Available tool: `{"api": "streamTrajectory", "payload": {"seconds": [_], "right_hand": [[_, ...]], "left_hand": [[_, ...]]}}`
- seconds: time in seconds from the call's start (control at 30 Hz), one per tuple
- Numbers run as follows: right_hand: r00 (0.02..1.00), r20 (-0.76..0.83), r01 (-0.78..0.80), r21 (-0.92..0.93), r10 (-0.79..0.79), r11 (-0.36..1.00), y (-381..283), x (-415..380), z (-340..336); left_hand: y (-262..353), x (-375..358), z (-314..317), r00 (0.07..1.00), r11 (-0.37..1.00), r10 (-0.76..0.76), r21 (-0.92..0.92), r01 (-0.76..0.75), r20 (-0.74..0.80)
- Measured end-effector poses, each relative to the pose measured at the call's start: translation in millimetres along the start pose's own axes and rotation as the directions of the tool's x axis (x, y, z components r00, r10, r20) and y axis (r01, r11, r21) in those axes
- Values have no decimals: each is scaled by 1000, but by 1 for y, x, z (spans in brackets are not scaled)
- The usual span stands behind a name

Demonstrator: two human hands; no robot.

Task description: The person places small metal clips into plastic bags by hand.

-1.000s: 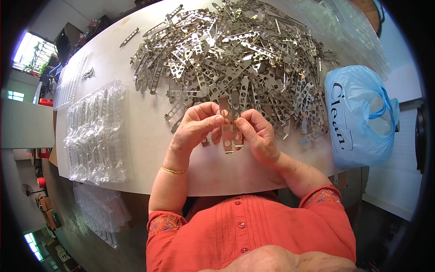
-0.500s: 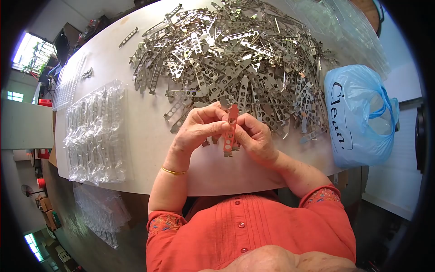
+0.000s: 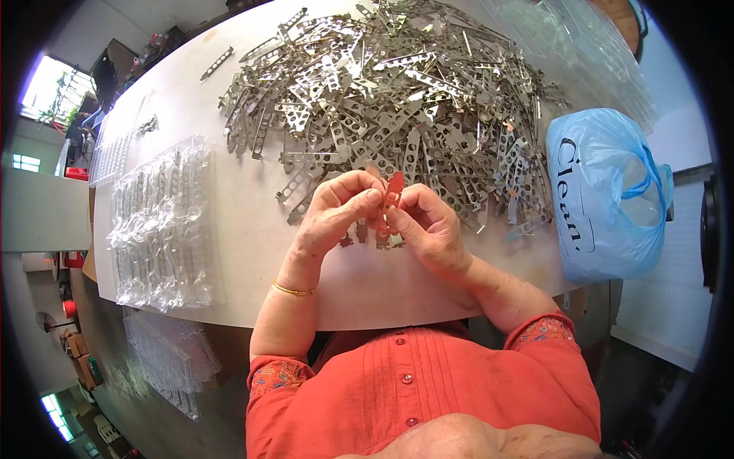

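Note:
A flat metal strip with round holes point(image 3: 394, 185), reflecting red, is tilted up between my two hands near the front of the table. My right hand point(image 3: 436, 233) is closed on it, thumb and index finger pinching its right side. My left hand point(image 3: 336, 210) is closed at the strip's left side, thumb against bent fingers; part of its grip is hidden. Just beyond my fingertips spreads a large heap of similar metal strips point(image 3: 405, 99). A few strip ends show below my fingers on the table.
Clear plastic trays holding wrapped strips point(image 3: 160, 222) lie left on the white table point(image 3: 252, 252). A blue plastic bag point(image 3: 604, 195) stands at the right edge. Clear plastic sheets point(image 3: 581, 53) lie back right. More clear trays point(image 3: 172, 356) sit below the table's left edge.
The strip has tipped, so it looks shorter and its lower end has risen. My left thumb has drawn back slightly to the left.

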State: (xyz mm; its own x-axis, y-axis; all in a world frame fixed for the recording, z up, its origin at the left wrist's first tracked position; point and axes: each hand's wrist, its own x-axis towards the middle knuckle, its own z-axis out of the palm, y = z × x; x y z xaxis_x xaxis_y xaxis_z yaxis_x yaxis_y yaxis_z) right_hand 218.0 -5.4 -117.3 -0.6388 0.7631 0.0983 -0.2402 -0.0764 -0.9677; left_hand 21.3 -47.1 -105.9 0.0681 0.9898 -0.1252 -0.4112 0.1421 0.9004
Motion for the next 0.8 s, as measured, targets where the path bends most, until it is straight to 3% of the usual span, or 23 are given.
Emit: {"api": "streamTrajectory", "payload": {"seconds": [0.07,0.13,0.43,0.53,0.63,0.73,0.8], "right_hand": [[1000,-4,-20,41,21,999,-3,-1,0],[999,-6,-40,81,41,996,-5,-2,-1],[997,-64,-43,146,53,988,-7,-2,0],[998,-36,-41,153,47,987,-9,-2,-1],[999,22,-43,177,40,983,-7,-1,-2],[995,8,94,61,-95,994,-2,0,-2],[982,1,190,-6,-190,982,-3,1,-5]], "left_hand": [[-5,2,1,1000,999,23,-42,-24,-19],[-7,4,3,986,982,168,-94,-167,7],[2,3,8,995,998,57,-27,-60,-84],[-8,4,-2,1000,998,-19,51,20,-18],[-1,2,4,998,994,40,107,-35,-48],[2,1,9,997,998,44,-51,-47,-60],[-3,3,7,996,998,59,-29,-61,-74]]}}
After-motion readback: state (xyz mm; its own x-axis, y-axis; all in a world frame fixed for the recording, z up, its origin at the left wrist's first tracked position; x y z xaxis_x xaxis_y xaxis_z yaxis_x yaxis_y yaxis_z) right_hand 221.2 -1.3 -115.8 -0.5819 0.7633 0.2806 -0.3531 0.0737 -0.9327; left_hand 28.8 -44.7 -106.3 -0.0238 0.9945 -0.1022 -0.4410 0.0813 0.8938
